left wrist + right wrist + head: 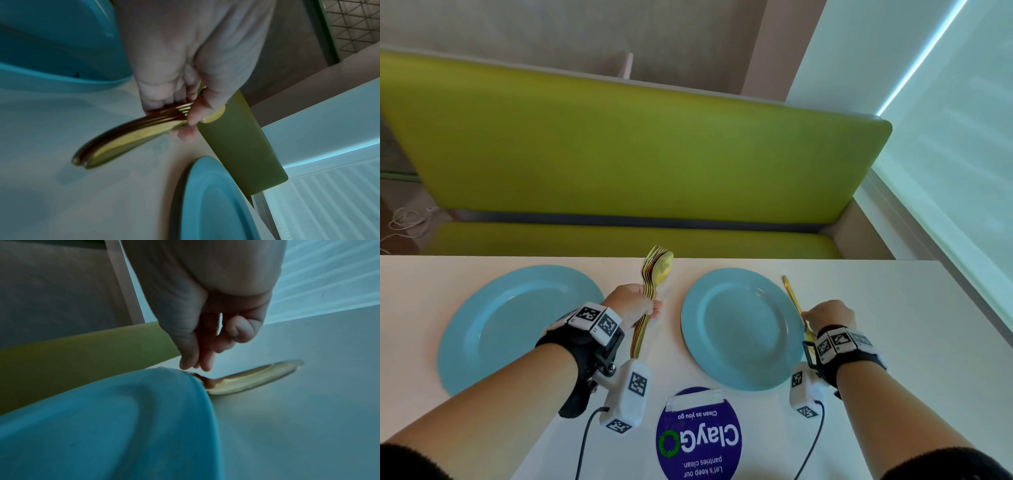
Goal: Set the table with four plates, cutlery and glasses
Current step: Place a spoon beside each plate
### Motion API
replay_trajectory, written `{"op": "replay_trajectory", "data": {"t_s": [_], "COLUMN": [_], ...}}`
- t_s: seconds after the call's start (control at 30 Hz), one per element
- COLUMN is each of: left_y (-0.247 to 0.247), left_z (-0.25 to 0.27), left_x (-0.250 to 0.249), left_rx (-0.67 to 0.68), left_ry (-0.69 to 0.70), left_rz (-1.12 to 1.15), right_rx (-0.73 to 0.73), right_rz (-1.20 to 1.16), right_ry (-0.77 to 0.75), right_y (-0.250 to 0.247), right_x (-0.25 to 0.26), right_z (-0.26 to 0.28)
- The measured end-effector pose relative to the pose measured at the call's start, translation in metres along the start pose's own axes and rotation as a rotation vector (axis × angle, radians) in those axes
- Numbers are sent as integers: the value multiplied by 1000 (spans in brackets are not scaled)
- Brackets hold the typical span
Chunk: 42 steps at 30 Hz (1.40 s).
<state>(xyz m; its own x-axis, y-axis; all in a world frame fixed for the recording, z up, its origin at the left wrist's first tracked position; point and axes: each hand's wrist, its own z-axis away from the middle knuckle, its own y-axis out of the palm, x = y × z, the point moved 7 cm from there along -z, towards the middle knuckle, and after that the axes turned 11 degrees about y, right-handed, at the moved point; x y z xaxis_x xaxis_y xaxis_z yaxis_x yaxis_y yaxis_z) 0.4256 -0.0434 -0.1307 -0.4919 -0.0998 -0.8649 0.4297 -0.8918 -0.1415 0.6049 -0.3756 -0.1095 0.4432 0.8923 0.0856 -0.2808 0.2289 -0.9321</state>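
Two blue plates lie side by side on the white table: the left plate and the right plate. Between them my left hand grips a bundle of gold cutlery, several forks and a spoon, heads pointing away. The left wrist view shows my fingers and thumb curled round the bundle. One gold piece lies flat on the table against the right plate's right rim. My right hand hovers over its near end, and its straight fingertips are just above the piece; contact is unclear.
A green bench seat runs along the table's far edge. A round purple sticker is stuck to the table near me. A pale window blind borders the right side. Bare table lies right of the gold piece.
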Motion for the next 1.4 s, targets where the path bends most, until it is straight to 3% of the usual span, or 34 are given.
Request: {"op": "replay_trajectory", "data": {"t_s": [0.17, 0.37, 0.57, 0.77, 1.07, 1.4], "left_y": [1, -13, -48, -97, -148, -148], "left_z": [25, 69, 124, 167, 186, 173], "left_x": [-5, -12, -13, -3, 10, 4], "left_rx": [92, 182, 286, 378, 486, 564], "left_ry": [15, 59, 79, 151, 157, 152], "left_rz": [-42, -91, -170, -318, -468, -440], "right_rx": [-29, -68, 82, 101, 91, 104], "right_rz": [-52, -10, -36, 14, -5, 55], "right_ry": [-93, -363, -703, -836, -835, -835], "right_y": [-21, -37, 6, 40, 59, 64], "right_x": [11, 49, 78, 87, 91, 112], "right_z": [37, 147, 295, 391, 444, 435]}}
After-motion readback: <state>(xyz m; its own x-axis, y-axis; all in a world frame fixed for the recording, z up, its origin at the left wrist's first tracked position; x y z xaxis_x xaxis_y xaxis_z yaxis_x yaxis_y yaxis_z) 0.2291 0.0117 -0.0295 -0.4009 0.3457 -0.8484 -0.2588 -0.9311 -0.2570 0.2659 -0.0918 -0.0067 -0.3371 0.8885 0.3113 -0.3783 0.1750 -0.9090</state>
